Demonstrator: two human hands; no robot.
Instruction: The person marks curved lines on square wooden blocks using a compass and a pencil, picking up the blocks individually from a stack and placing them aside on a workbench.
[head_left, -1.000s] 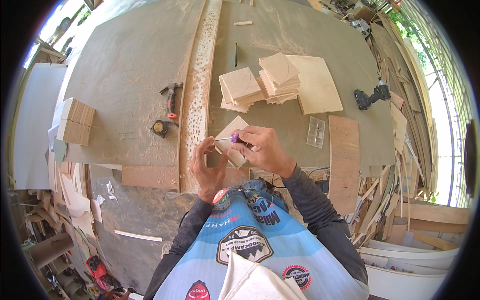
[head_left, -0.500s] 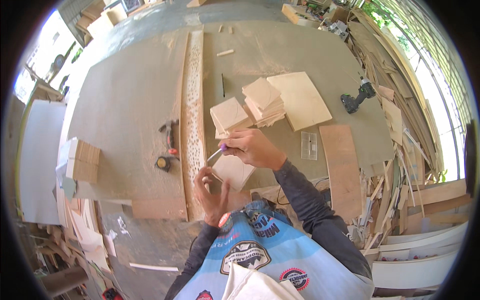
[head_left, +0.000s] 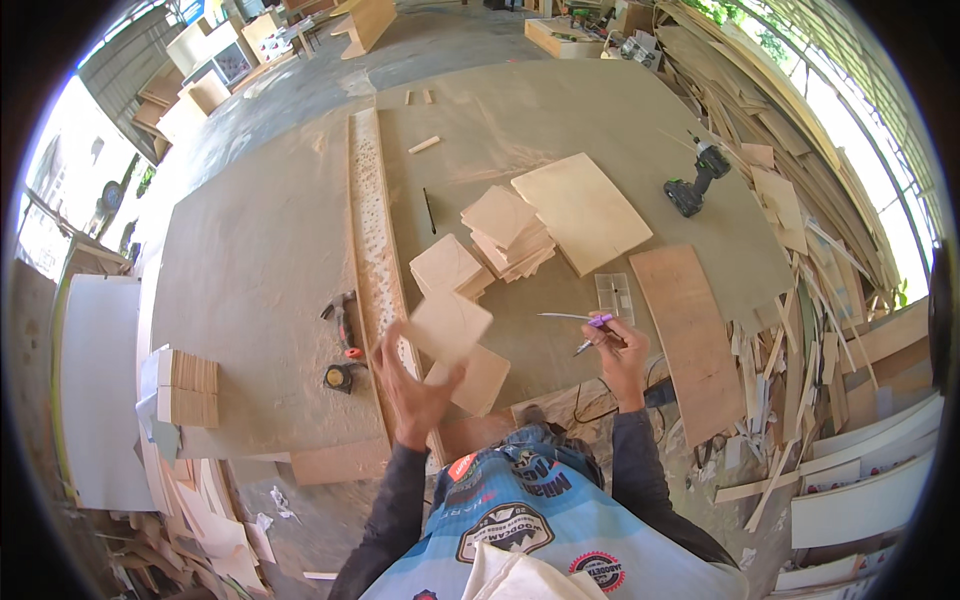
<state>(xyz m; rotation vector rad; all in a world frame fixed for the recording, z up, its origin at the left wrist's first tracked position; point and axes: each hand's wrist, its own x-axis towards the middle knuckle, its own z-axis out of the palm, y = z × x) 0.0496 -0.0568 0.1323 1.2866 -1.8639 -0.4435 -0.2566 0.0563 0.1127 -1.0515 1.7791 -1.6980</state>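
My left hand (head_left: pixel 415 388) grips a thin square wooden piece (head_left: pixel 455 324) by its left and near edges, fingers and thumb spread along them. The piece has rounded corners and overlaps a second wooden square (head_left: pixel 482 382) near the table's front edge. In my right hand (head_left: pixel 624 352), held off to the right, is a drawing compass (head_left: pixel 598 320) with a purple part, pinched between the fingers with its legs apart. Just beyond the left hand's piece stand a short stack of wooden squares (head_left: pixel 446 266) and a taller stack (head_left: pixel 508 228).
A larger board (head_left: pixel 582 212) lies behind the stacks, near a cordless drill (head_left: pixel 698 178). A clear plastic case (head_left: pixel 614 294) and a brown panel (head_left: pixel 688 345) are at right. Left are a hammer (head_left: pixel 342 322), tape measure (head_left: pixel 338 377), perforated strip (head_left: pixel 372 215) and block stack (head_left: pixel 188 388).
My right hand has moved right with the compass, away from the wooden square. My left hand now holds a square up over another one. The view has tilted slightly.
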